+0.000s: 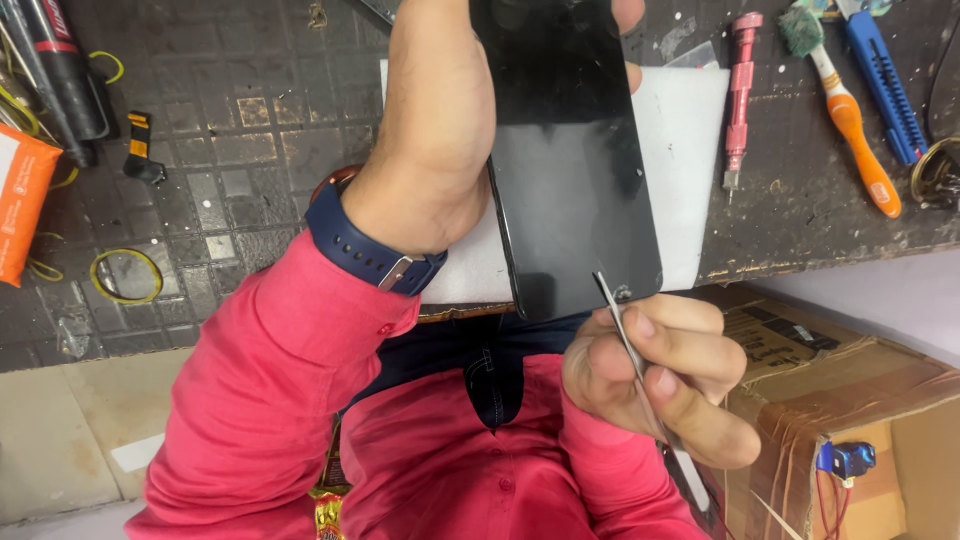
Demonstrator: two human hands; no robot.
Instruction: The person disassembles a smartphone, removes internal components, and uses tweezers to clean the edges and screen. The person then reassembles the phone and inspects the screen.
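My left hand grips a black smartphone by its left edge, holding it over a white pad on the worn dark workbench. A blue watch band circles that wrist. My right hand pinches thin metal tweezers, whose tip touches the phone's near bottom edge by a small hole. The phone's glossy face is dark.
A pink screwdriver, an orange-handled brush and a blue utility knife lie to the right. Rubber bands, black markers and an orange packet sit left. An open cardboard box stands below the bench edge.
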